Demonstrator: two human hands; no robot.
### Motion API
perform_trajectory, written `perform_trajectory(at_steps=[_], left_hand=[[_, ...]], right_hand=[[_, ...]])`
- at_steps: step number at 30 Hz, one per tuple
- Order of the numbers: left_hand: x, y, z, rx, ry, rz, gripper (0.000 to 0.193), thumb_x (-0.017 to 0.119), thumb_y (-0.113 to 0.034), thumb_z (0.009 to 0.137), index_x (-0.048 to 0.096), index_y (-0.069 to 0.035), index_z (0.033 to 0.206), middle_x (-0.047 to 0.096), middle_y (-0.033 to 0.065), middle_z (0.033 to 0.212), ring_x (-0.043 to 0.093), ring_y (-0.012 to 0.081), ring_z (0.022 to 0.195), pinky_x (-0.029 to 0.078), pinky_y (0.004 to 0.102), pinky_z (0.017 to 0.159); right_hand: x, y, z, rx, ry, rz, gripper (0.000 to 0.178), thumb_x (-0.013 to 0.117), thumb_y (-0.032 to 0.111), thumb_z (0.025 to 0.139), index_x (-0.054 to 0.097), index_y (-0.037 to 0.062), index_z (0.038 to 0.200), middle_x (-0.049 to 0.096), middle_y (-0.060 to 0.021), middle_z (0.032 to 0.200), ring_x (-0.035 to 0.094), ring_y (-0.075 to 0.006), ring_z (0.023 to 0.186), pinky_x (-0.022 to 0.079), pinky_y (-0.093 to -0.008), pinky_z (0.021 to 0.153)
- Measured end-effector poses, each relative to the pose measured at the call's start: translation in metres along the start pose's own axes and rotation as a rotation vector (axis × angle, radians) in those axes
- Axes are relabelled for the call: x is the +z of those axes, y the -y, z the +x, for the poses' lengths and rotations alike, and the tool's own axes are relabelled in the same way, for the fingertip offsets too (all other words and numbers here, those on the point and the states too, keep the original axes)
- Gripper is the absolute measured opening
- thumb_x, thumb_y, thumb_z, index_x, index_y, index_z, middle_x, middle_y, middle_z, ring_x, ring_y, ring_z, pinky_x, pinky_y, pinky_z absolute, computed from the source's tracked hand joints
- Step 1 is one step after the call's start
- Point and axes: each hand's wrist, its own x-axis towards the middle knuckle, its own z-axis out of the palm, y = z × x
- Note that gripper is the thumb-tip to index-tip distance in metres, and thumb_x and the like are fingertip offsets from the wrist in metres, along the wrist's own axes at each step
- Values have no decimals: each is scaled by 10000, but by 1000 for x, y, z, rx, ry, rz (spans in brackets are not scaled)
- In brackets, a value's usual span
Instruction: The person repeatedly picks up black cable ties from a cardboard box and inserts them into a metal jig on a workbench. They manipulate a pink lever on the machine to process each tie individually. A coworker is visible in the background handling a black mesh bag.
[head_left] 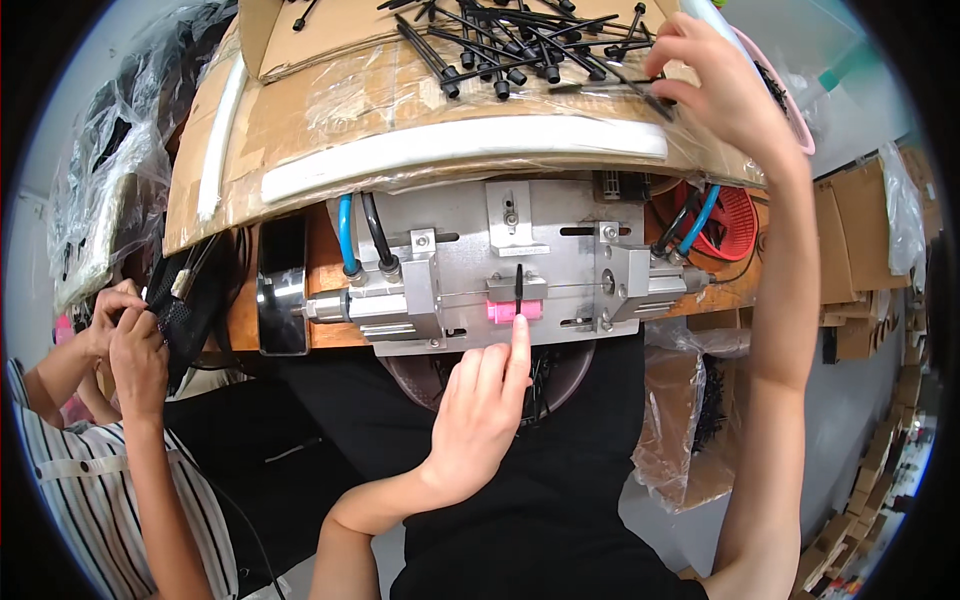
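Note:
My left hand (478, 408) reaches up with its index finger stretched out. The fingertip touches the lower end of a small upright black piece (519, 285) at a pink block (500, 312) on the metal fixture (465, 240). The other fingers are loosely bent, holding nothing. At the upper right, my right hand (712, 85) pinches a thin black plastic stick (640, 88) between thumb and fingers, above the cardboard. Beside it lies a heap of black sticks with knobbed heads (510, 50). Metal cylinders (395, 312) with blue and black hoses flank the fixture's middle.
A white foam strip (460, 150) edges the cardboard (330, 110) above the fixture. A phone (283, 285) lies at left, a red basket (735, 225) at right. A bowl (410, 375) sits below the fixture. Another person's hands (132, 335) work at far left.

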Motion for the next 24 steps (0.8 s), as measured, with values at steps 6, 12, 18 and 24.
perform_trajectory(at_steps=[6,12,18,24], left_hand=[[13,1,8,-16,-28,98,641,602,-2,771,436,72,1385,479,77,903,503,200,807,467,300,766],[-8,1,19,6,19,37,642,634,-41,766,457,56,1375,485,80,908,509,199,817,472,305,781],[-63,62,147,-23,-471,-31,253,641,-35,855,601,-48,1105,566,139,903,552,311,862,439,401,781],[-68,122,191,28,-237,-145,288,735,-58,793,612,-43,1053,574,71,724,530,179,649,468,308,646]], right_hand=[[-68,27,31,587,39,639,144,636,108,890,660,-1,980,649,-40,749,604,-107,693,454,-239,597],[-87,-28,11,580,-213,1476,193,553,142,994,630,-33,1022,644,-38,774,622,-85,679,552,-192,639],[-72,29,-42,450,-526,1321,225,666,91,883,629,3,1086,652,-126,990,603,-184,852,488,-285,699],[12,202,-89,196,-453,796,307,787,-70,696,650,-40,970,669,-140,836,657,-247,737,535,-312,659]])
